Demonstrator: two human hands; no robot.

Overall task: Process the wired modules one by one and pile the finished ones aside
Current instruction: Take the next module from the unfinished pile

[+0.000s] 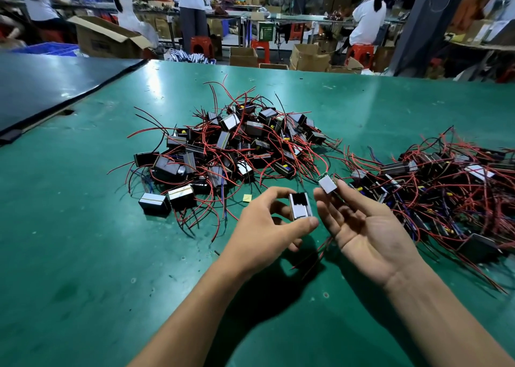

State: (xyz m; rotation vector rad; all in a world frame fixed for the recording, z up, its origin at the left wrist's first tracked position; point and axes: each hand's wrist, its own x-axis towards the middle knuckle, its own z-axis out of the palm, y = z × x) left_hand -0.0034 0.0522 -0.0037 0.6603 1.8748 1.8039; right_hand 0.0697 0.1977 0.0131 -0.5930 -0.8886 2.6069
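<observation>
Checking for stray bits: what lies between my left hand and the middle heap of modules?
Head view: a small yellow square scrap lies on the green table between the left hand and the middle heap, beside red wire ends.

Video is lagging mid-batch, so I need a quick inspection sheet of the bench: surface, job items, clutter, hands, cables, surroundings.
Surface: green table, scuffed; dark panel at far left.
Job's things: centre pile of black wired modules; right pile, flatter and more tangled. I cannot tell which pile is finished.
Clutter: small yellow scrap beside the centre pile.
Grippers: left hand pinches a black casing; right hand, palm up, pinches a small board.
Cables: red and black wires tangled through both piles; a few hang below the hands.
Surroundings: cardboard boxes, red stools, people working beyond.
</observation>
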